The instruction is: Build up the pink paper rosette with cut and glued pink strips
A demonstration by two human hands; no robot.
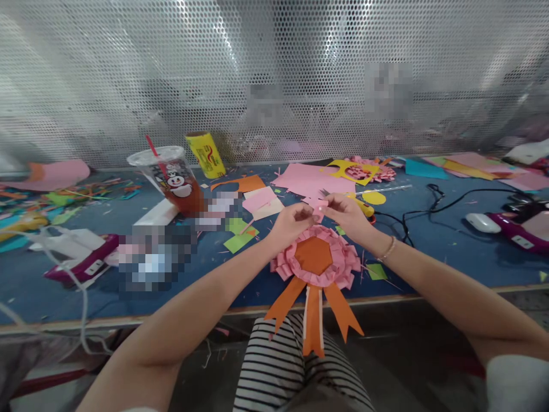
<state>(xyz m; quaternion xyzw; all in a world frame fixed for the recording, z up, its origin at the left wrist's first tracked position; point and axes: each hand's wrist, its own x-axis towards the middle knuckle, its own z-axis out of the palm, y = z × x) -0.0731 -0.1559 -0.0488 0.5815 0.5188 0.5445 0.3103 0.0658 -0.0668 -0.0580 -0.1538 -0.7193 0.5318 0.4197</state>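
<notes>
Between my two hands, above the table's front part, is a small pink paper piece (318,210). The fingers of my left hand (292,222) pinch it from the left, and those of my right hand (346,216) grip it from the right. Just below the fingers lies a paper rosette (348,260) with folded pink ruffles and an orange hexagon (314,256) at its centre. Its orange ribbon tails (314,326) hang over the table edge toward my lap. My fingertips partly cover the rosette's far rim.
A lidded drink cup (174,180) and a yellow can (206,155) stand at the back left. Purple hot glue guns (81,266) with cables lie at both sides. Pink paper sheets (300,178), scraps and a second rosette (364,170) lie before the perforated metal screen (300,68).
</notes>
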